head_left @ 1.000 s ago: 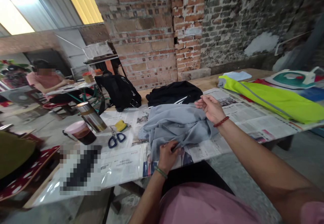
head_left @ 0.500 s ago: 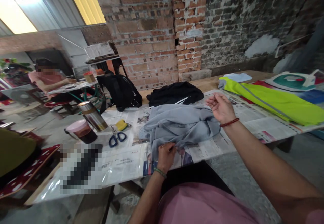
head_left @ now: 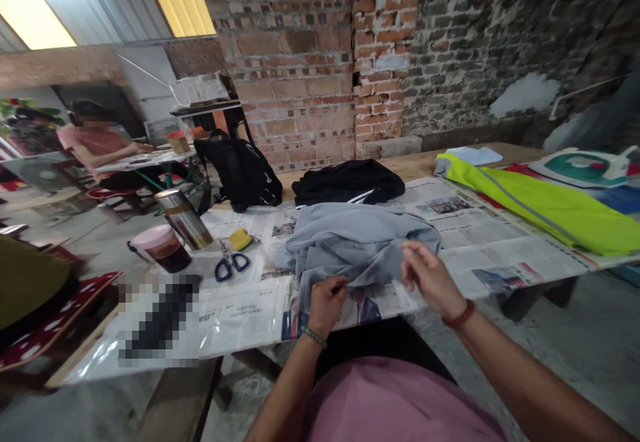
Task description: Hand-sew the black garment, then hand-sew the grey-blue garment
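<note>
A heap of grey cloth [head_left: 360, 235] lies bunched on the newspaper-covered table. At its near edge my left hand [head_left: 327, 303] pinches a fold of it between thumb and fingers. My right hand [head_left: 431, 277] is raised just in front of the right end of the cloth, thumb and forefinger drawn together; whatever they hold is too small to make out. Behind the grey heap sits a folded black garment [head_left: 350, 182] with white stripes. Blue-handled scissors [head_left: 232, 266] rest left of the cloth, close to a yellow object [head_left: 241, 239].
A lidded cup [head_left: 163, 249] of dark drink and a steel flask [head_left: 184, 219] stand at the left, with a black backpack [head_left: 240, 172] behind. On the right are a neon-yellow garment [head_left: 540, 202] and an iron [head_left: 583, 165]. Another person [head_left: 95, 142] sits at a far table.
My right hand has come down and nearer to me, from above the cloth's right end to in front of it. My left hand keeps its hold on the fold.
</note>
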`<state>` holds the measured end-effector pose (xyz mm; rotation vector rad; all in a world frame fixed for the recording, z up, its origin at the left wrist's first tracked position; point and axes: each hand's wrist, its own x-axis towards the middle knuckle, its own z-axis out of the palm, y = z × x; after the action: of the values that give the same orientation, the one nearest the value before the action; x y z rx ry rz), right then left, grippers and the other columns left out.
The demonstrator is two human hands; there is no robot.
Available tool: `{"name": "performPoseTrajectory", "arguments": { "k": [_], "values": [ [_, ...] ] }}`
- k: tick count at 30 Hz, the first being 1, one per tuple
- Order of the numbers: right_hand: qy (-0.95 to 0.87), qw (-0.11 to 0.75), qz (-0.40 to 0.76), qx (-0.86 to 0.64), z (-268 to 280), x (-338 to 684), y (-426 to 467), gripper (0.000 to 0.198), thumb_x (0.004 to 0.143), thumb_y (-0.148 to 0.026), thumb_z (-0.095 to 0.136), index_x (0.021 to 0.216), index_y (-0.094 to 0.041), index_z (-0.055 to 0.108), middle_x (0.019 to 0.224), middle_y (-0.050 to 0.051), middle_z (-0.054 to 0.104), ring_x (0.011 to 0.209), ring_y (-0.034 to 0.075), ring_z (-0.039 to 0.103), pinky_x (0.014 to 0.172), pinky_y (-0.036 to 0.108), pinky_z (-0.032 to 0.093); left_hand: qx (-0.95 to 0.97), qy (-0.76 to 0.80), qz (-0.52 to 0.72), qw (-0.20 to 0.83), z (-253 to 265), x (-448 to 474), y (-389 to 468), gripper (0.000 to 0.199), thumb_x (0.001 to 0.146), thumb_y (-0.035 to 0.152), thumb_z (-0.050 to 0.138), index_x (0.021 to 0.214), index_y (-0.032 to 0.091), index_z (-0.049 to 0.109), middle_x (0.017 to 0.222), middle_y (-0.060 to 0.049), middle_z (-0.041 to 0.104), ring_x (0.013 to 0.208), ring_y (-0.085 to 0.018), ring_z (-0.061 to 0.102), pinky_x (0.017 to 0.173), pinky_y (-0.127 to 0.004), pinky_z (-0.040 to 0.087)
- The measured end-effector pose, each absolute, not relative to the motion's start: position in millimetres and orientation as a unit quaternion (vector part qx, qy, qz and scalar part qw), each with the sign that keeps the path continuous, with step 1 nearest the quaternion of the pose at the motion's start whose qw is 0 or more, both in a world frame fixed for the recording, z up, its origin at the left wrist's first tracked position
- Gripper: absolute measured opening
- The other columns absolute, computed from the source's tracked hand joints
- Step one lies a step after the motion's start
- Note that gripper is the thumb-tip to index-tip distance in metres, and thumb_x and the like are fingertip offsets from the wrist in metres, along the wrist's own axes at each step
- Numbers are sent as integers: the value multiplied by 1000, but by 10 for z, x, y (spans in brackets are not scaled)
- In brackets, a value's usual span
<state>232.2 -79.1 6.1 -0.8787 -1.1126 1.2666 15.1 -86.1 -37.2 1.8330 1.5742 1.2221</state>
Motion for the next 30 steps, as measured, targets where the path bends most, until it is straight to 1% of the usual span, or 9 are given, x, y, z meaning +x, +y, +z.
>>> {"name": "performPoseTrajectory", "arguments": {
  "k": [2, 3, 6, 8, 13, 16, 21, 30],
  "values": [
    [-525, 485, 567, -410, -137, 2171, -1018, 23, 81, -40, 47, 93, -21, 50, 45, -10, 45, 32, 5, 37, 33, 15, 27, 655, 571, 447, 213, -355, 157, -873, 17, 67, 12, 56, 76, 18, 69, 73, -2, 70, 68, -15, 63, 67, -26, 49],
    [-558, 421, 581, -417, -220, 2100, -1110, 22, 81, -39, 46, 90, -20, 52, 44, -10, 44, 31, 4, 35, 32, 15, 24, 656, 570, 448, 210, -347, 160, -878, 15, 68, 13, 55, 75, 17, 68, 71, -1, 70, 67, -15, 63, 66, -25, 49],
    [-635, 253, 599, -418, -382, 1923, -1263, 15, 80, -30, 46, 80, -18, 55, 43, -9, 44, 30, 3, 33, 32, 14, 21, 665, 561, 450, 201, -327, 167, -887, 14, 71, 17, 54, 70, 17, 68, 68, -1, 69, 65, -14, 62, 63, -24, 47],
    [-649, 208, 597, -424, -413, 1842, -1257, 13, 79, -24, 44, 78, -18, 54, 45, -8, 47, 30, 3, 34, 32, 14, 22, 664, 560, 452, 203, -322, 169, -888, 14, 72, 19, 53, 69, 17, 67, 66, -1, 68, 63, -14, 60, 61, -23, 47],
    [-651, 253, 514, -499, -345, 1737, -1082, 16, 80, -25, 40, 75, -18, 54, 48, -7, 49, 29, 5, 37, 30, 16, 24, 658, 575, 434, 218, -331, 157, -882, 15, 73, 22, 53, 68, 18, 66, 62, 0, 64, 59, -13, 56, 58, -22, 44],
    [-667, 251, 479, -513, -309, 1699, -1021, 17, 78, -24, 41, 70, -18, 54, 48, -6, 51, 30, 5, 39, 31, 17, 26, 658, 577, 430, 220, -337, 150, -877, 15, 73, 23, 53, 69, 18, 66, 61, 1, 64, 58, -13, 56, 58, -23, 44],
    [-640, 248, 510, -519, -319, 1658, -969, 16, 79, -22, 40, 72, -17, 53, 49, -6, 53, 27, 5, 40, 29, 16, 26, 656, 570, 439, 229, -321, 159, -880, 14, 73, 22, 53, 69, 19, 66, 63, 1, 65, 61, -13, 56, 60, -23, 44],
    [-642, 254, 506, -517, -280, 1609, -887, 13, 78, -19, 41, 71, -17, 52, 47, -7, 53, 26, 4, 40, 28, 14, 26, 652, 568, 441, 240, -318, 162, -893, 15, 73, 24, 53, 69, 18, 66, 63, 1, 65, 61, -13, 56, 60, -23, 44]
  ]
}}
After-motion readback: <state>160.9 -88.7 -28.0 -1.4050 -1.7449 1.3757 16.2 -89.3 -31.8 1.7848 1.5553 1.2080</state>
